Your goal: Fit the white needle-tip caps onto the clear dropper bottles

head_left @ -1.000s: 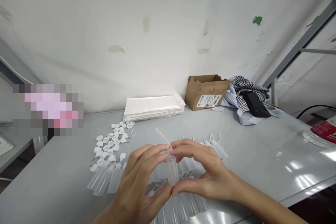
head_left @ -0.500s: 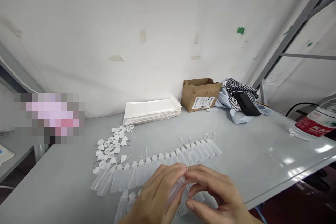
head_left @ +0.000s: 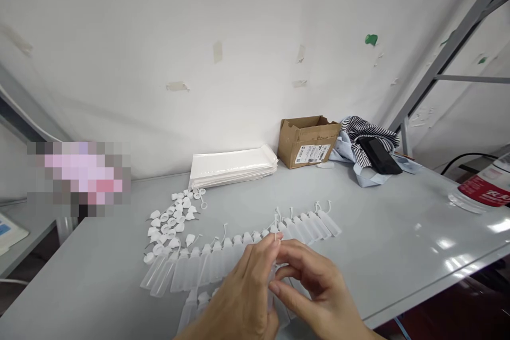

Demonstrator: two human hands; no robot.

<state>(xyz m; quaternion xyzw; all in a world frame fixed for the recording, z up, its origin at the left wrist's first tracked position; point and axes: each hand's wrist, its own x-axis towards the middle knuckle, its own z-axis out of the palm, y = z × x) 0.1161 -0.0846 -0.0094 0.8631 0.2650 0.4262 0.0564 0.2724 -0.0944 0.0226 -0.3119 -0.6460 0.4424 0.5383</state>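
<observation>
My left hand (head_left: 243, 297) and my right hand (head_left: 314, 292) meet low in the middle of the view, both closed round one small clear plastic bottle (head_left: 274, 276) that shows only between the fingers. The fingertips of both pinch at its thin white tip (head_left: 275, 238). Just behind the hands a row of several clear bottles (head_left: 239, 252) lies side by side on the grey table (head_left: 398, 234). A heap of small white caps (head_left: 171, 220) lies to the left of that row.
A stack of white padded envelopes (head_left: 233, 166) leans by the wall. To its right sit a cardboard box (head_left: 307, 141), striped cloth with a black case (head_left: 376, 154) and, at the right edge, a red-labelled bottle (head_left: 484, 188). The table's front edge runs close on the right.
The bottle and both hands dropped from in front of the row to the bottom of the view. My fingers moved from the bottle's body up to its tip. The camera shifted slightly.
</observation>
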